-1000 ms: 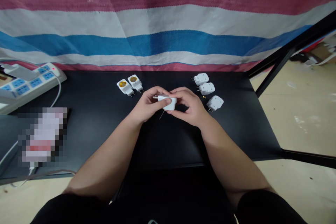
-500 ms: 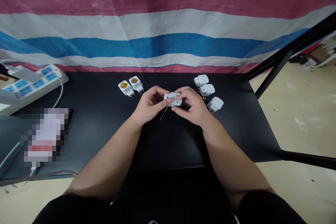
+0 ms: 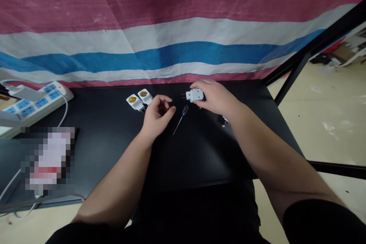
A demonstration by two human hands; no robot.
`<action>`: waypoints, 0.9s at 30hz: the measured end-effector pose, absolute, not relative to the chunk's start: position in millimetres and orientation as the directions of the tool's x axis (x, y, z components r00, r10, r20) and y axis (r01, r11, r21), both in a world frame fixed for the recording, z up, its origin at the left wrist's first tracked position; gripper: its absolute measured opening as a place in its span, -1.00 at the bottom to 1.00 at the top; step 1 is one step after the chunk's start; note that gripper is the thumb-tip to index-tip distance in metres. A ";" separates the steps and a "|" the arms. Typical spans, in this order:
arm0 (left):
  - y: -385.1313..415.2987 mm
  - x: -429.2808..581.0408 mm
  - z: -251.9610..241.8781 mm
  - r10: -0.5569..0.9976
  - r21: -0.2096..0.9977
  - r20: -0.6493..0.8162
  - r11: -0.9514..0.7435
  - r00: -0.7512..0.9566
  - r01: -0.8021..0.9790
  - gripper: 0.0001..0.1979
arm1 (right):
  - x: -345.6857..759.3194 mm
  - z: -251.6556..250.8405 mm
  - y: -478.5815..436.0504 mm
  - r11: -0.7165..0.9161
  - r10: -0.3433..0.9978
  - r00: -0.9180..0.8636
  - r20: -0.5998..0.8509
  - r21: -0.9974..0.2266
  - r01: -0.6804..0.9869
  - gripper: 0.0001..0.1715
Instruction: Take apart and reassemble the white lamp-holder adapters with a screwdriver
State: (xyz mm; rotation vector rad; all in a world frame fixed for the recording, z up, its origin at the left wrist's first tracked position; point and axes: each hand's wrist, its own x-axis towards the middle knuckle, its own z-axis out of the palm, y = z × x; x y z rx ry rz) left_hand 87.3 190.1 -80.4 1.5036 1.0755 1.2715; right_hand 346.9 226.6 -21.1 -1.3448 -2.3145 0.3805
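My right hand [image 3: 213, 94] grips a white plug-in lamp socket [image 3: 196, 95], its flat screwed back facing up and its two prongs pointing left. My left hand [image 3: 157, 116] holds nothing; its fingers are curled, with the thumb apart from them. Between the hands, a screwdriver [image 3: 184, 112] with a dark clear handle lies on the black table, its shaft slanting down to the left. Two more white lamp sockets, a nearer one [image 3: 134, 101] and a farther one [image 3: 145, 95], lie beyond my left hand with brass-coloured openings up. Part of another white plug [image 3: 225, 120] shows beneath my right forearm.
At the left a white power strip [image 3: 61, 90] with blue outlets has a charger [image 3: 27, 93] and cable on it. A blurred-out phone [image 3: 53, 158] lies nearer me. A striped sheet [image 3: 171, 55] hangs behind the black table [image 3: 114, 152]; a black frame bar [image 3: 311, 51] slants up at the right.
Both hands held a white lamp socket together; now my left hand is off it and my right hand holds one farther away and rightward. The whole screwdriver now shows on the table.
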 end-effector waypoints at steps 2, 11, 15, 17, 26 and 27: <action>190.2 86.7 -80.9 0.963 0.963 0.243 -0.254 0.114 0.093 -0.74 | 347.7 -22.4 242.0 0.497 0.867 -0.459 0.192 -0.379 0.781 -0.46; 188.4 84.1 -81.9 0.942 0.935 0.254 -0.296 0.218 0.192 -0.85 | 342.2 -29.4 264.9 0.407 0.913 -0.403 0.065 -0.229 0.884 -0.60; 187.9 85.5 -80.3 0.937 0.922 0.249 -0.307 0.247 0.236 -0.89 | 347.2 -27.0 264.3 0.382 0.923 -0.382 0.041 -0.210 0.900 -0.61; 187.8 85.8 -79.8 0.932 0.918 0.249 -0.314 0.264 0.241 -0.90 | 354.0 -25.0 264.3 0.404 0.914 -0.401 0.063 -0.239 0.883 -0.58; 185.6 85.8 -81.2 0.918 0.907 0.248 -0.333 0.310 0.260 -0.92 | 413.5 -27.5 272.9 0.337 0.941 -0.321 0.105 -0.357 0.871 -0.74; 185.3 86.0 -81.0 0.916 0.904 0.247 -0.335 0.315 0.264 -0.93 | 417.0 -29.7 272.9 0.327 0.945 -0.315 0.093 -0.356 0.876 -0.73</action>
